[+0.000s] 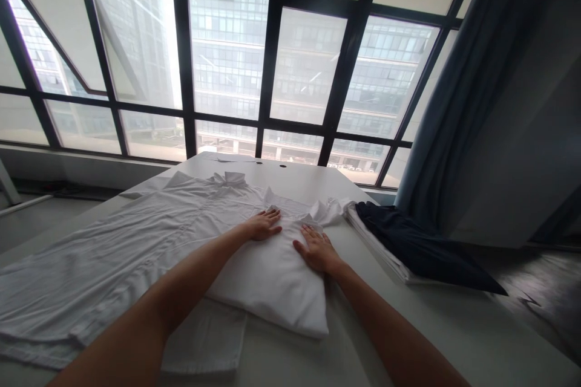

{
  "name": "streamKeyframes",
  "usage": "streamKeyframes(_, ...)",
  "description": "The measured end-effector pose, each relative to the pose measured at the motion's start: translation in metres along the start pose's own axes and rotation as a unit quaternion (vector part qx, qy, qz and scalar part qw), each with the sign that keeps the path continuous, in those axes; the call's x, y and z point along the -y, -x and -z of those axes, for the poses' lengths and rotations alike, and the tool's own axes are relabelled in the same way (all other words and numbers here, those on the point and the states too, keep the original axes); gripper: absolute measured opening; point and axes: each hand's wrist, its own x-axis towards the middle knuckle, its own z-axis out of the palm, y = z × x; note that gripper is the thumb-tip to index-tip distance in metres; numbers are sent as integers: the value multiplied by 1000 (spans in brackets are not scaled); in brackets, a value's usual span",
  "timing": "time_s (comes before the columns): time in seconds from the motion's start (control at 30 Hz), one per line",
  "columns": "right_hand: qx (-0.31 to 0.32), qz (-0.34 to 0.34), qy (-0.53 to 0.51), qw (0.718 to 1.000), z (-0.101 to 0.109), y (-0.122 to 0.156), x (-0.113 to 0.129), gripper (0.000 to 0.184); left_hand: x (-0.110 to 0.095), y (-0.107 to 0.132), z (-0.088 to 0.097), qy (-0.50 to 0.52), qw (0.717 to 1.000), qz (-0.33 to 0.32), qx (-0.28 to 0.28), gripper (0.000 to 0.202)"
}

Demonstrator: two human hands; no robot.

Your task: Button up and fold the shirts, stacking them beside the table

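A folded white shirt (276, 281) lies on the white table, its collar end pointing away from me. My left hand (264, 225) rests flat on its upper left part, fingers stretched out. On the upper right part, my right hand (318, 249) lies with its fingers spread. Neither hand grips the cloth. To the left, a second white shirt (136, 248) is spread out and wrinkled, partly behind my left forearm. Some flat white cloth (209, 335) shows below the folded shirt, near the table's front.
On the right of the table (290, 176), dark blue cloth (408, 242) lies over a white folded stack (379, 248) and reaches past the edge. Behind the table are large black-framed windows (229, 54). A blue-grey curtain (458, 109) hangs at the right.
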Motion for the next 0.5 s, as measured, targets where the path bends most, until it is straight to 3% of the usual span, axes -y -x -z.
streamKeyframes(0.2, 19, -46, -25, 998, 4, -4, -16, 77, 7, -1, -2, 8, 998, 68, -17, 76)
streamKeyframes(0.4, 17, -54, -43, 997, 2, -6, -27, 75, 25, 12, 9, 23, 982, 187, -2, 75)
streamKeyframes(0.5, 11, -54, -43, 998, 1, -7, -27, 75, 24, 22, 14, 12, 975, 220, -4, 74)
